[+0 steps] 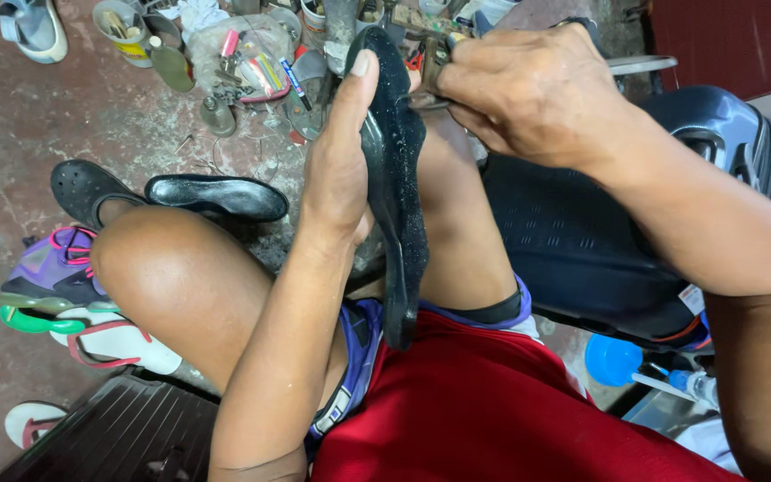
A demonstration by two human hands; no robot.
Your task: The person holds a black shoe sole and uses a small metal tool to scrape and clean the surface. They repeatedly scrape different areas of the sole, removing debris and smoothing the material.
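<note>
My left hand (339, 156) grips a black shoe sole (396, 187) held on edge between my knees, thumb pressed along its upper rim. My right hand (528, 89) is closed on a small metal tool (428, 100) whose tip meets the sole's upper right edge. The sole's lower end rests against my red shorts (475, 402). A second black sole (216, 196) lies on the floor beyond my left knee.
A black clog (82, 187) sits on my left foot. Purple sneaker (46, 268), sandals and white shoes lie at the left. Cans, tubes and tools (243, 62) clutter the floor ahead. A dark suitcase (600, 232) stands at right, a blue cap (613, 360) below it.
</note>
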